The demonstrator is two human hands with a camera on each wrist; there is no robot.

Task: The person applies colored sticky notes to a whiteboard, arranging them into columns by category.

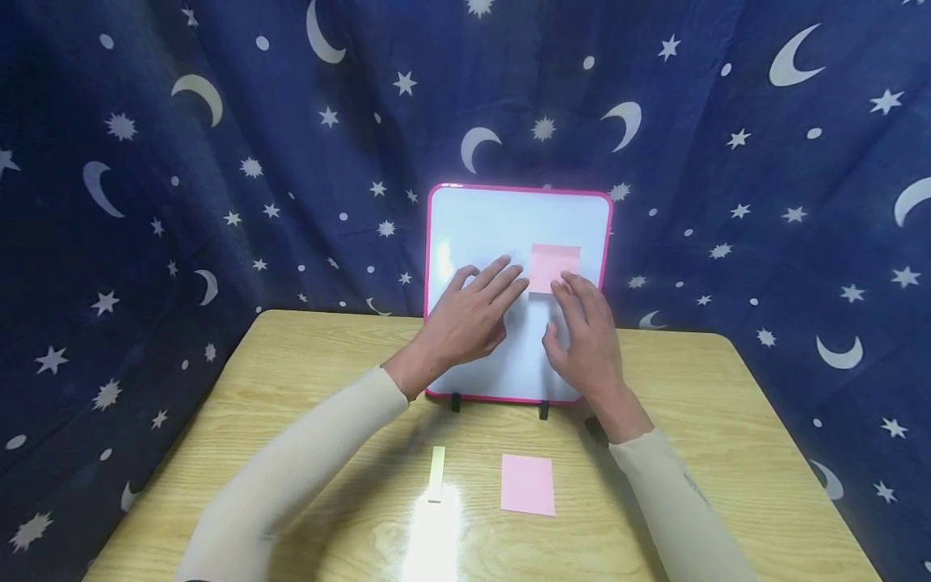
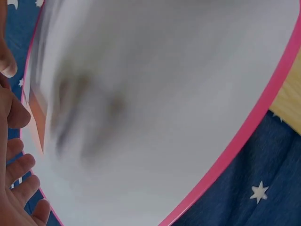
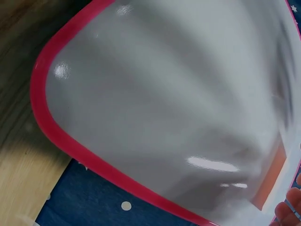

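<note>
Looking down, we see our left hand (image 1: 473, 311) and right hand (image 1: 585, 335) with relaxed, straight fingers against the whiteboard (image 1: 473, 226), fingertips at the pink note (image 1: 556, 267) stuck on it. Whether they press it, we cannot tell. Both wrist views are blurred.

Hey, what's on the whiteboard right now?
A pink sticky note sits on the whiteboard, right of centre. The left hand and right hand lie against the board with straight fingers at the note's lower corners. Anything beneath the hands is covered.
</note>
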